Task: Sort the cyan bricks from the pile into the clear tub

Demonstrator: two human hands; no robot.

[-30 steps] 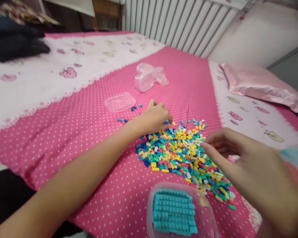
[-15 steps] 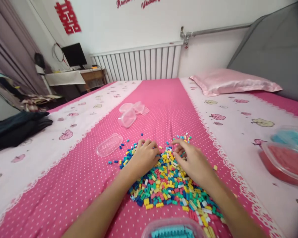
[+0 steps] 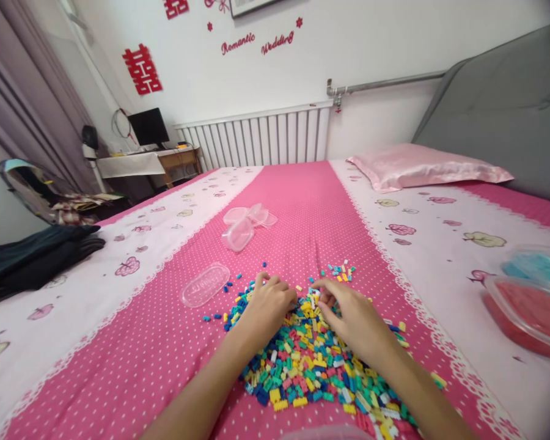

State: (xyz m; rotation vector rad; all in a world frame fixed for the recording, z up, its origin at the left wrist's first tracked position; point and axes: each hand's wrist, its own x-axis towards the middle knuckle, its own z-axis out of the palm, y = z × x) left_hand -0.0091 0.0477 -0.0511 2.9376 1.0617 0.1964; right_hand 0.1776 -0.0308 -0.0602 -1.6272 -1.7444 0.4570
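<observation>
A heap of small toy building bricks (image 3: pixel 302 366) in yellow, green, blue, red and white lies spread on the pink bedspread. My left hand (image 3: pixel 270 302) rests at the heap's far left part, fingers curled down; its fingertips and anything under them are hidden. Across a narrow gap, my right hand (image 3: pixel 352 308) is over the far right part, thumb and index finger apart and the other fingers bent inward. White and yellow bricks lie close by its fingertips, and I see none clearly gripped. A few loose bricks (image 3: pixel 341 272) are scattered beyond the right hand.
A clear plastic lid (image 3: pixel 205 285) lies left of the heap, with several clear containers or lids (image 3: pixel 239 233) farther back. At right stand tubs of red bricks (image 3: pixel 527 311) and blue bricks (image 3: pixel 541 266). A clear tub's rim (image 3: pixel 327 434) shows at the bottom edge.
The view has tilted up, so the tub of light-blue pieces at the bottom has mostly left the picture. Both hands keep nearly the same pose over the bricks.
</observation>
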